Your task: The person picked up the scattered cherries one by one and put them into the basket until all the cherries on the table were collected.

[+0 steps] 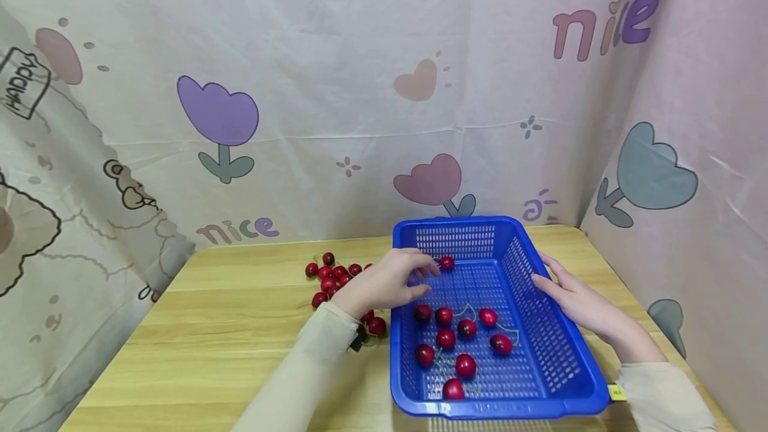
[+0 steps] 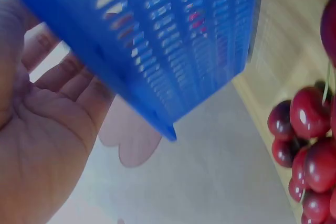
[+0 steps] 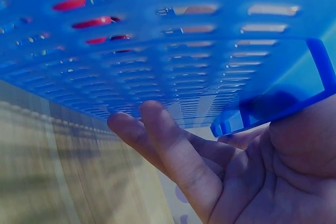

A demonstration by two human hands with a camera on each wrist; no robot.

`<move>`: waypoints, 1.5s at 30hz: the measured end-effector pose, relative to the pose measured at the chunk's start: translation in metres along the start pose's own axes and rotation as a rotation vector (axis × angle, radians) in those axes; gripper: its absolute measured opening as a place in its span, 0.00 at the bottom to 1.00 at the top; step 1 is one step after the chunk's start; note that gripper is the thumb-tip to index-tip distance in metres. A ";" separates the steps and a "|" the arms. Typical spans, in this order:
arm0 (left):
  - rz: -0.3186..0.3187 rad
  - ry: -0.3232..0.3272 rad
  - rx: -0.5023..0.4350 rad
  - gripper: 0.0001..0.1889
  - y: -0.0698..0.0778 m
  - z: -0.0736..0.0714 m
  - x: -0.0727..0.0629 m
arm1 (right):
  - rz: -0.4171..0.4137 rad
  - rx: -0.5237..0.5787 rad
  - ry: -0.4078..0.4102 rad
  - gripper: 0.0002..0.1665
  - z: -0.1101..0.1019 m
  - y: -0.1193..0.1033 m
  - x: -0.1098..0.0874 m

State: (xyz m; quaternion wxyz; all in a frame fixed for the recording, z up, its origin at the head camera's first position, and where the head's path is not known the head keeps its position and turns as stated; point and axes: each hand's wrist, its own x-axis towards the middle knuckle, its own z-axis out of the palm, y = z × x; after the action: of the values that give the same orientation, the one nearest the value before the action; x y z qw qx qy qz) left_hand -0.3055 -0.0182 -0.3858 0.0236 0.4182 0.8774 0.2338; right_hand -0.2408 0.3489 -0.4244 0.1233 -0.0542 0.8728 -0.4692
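A blue plastic basket (image 1: 480, 407) with slotted walls stands on the table, and several red cherries (image 1: 465, 366) with green stems lie on its floor. Over the basket's left rim reaches my left hand (image 1: 393, 279), its fingers loosely bent with nothing seen between them. Just past those fingertips, a single cherry (image 1: 447, 263) lies near the basket's far end. My right hand (image 1: 573, 299) holds the basket's right rim, thumb over the edge and fingers along the outside wall. The right wrist view shows the fingers (image 3: 178, 156) under the rim.
Left of the basket is a loose pile of cherries (image 1: 328, 284) on the wooden table (image 1: 228, 325), partly hidden by the left forearm. A printed curtain (image 1: 336, 85) hangs behind and on both sides. A yellow tag (image 1: 616, 393) shows by the right sleeve.
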 end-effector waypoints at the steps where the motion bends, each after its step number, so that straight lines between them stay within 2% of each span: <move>1: -0.002 0.015 -0.005 0.12 -0.002 -0.002 -0.001 | 0.000 -0.003 0.000 0.48 0.000 0.000 0.000; 14: -0.074 0.173 -0.029 0.13 -0.029 -0.028 -0.023 | 0.013 0.023 0.003 0.48 0.001 0.000 -0.001; 19: -0.096 0.236 -0.019 0.13 -0.053 -0.033 -0.036 | 0.015 0.026 0.002 0.48 0.001 -0.001 -0.002; 22: -0.130 0.262 -0.008 0.12 -0.069 -0.036 -0.044 | 0.017 0.020 0.003 0.49 0.000 -0.001 -0.002; 27: -0.238 0.259 0.003 0.13 -0.093 -0.038 -0.059 | 0.021 0.008 0.006 0.49 0.000 -0.002 -0.002; 36: -0.467 0.206 0.077 0.16 -0.129 -0.036 -0.081 | 0.014 0.029 0.003 0.49 0.001 -0.001 -0.002; 40: -0.526 0.193 0.134 0.19 -0.139 -0.035 -0.089 | 0.011 0.024 0.003 0.49 0.001 -0.001 -0.001; 45: -0.565 0.172 0.158 0.21 -0.146 -0.032 -0.095 | 0.007 0.020 0.001 0.49 0.001 -0.002 -0.001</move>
State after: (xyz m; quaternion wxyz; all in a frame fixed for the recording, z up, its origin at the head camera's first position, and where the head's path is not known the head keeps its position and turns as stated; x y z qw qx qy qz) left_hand -0.3574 -0.1804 -0.4351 -0.0193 0.1367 0.9733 0.1837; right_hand -0.2394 0.3471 -0.4233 0.1248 -0.0497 0.8683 -0.4774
